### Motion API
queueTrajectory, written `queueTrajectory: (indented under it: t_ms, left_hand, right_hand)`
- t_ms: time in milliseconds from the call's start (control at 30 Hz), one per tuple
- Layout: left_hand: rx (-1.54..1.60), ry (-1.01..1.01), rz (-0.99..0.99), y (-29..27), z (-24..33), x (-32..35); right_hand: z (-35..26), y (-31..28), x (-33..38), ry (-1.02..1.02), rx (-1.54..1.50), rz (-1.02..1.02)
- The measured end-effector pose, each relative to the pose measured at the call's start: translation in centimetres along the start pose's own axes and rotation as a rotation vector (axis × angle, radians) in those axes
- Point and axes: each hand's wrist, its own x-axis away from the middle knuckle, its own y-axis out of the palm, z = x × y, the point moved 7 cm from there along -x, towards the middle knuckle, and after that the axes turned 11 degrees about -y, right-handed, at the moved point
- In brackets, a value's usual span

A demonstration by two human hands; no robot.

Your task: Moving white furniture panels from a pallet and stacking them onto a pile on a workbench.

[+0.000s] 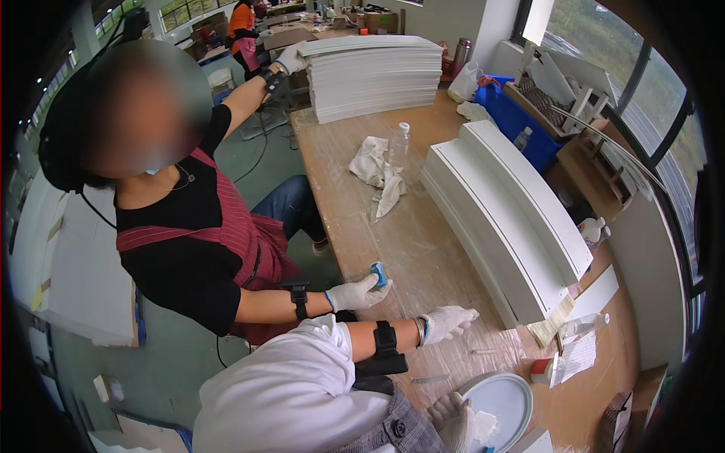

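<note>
My left hand [447, 323], in a white glove with a black band on the forearm, lies flat with fingers spread on the brown worktable [411, 241]. My right hand [455, 424], also gloved, sits at the lower edge against the rim of a round white dish [507, 396], next to something white and crumpled [483, 426]; its grip is not clear. Just left of my left hand, a co-worker's gloved hand [355, 294] holds a small blue block [379, 273] on the table.
The co-worker in a red striped apron reaches their other hand [291, 59] to a tall stack of white sheets [377, 75]. Long white boards [506, 211] are stacked on the right. A clear bottle [399, 143], a white rag [374, 170], a blue bin [513, 113] and a red-capped jar [540, 370] stand around.
</note>
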Motion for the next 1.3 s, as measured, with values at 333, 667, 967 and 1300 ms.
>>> queueTrajectory:
  t_ms: [333, 667, 967, 1300]
  left_hand:
    - [-0.065, 0.025, 0.084, -1.7, -2.7, 4.0]
    - [-0.076, 0.067, 0.060, -3.4, -4.7, 5.5]
    - [-0.057, 0.063, 0.096, -1.4, -7.1, 10.2]
    - [-0.203, 0.037, 0.183, 2.3, -17.3, 15.3]
  right_hand:
    - [1.2, 0.4, -0.2, 0.128, -0.038, -0.123]
    - [1.3, 1.2, 0.2, 0.151, 0.010, -0.127]
    - [2.4, -0.2, 2.3, 0.102, 0.040, -0.197]
    - [3.7, -4.9, 9.6, 0.081, 0.071, -0.092]
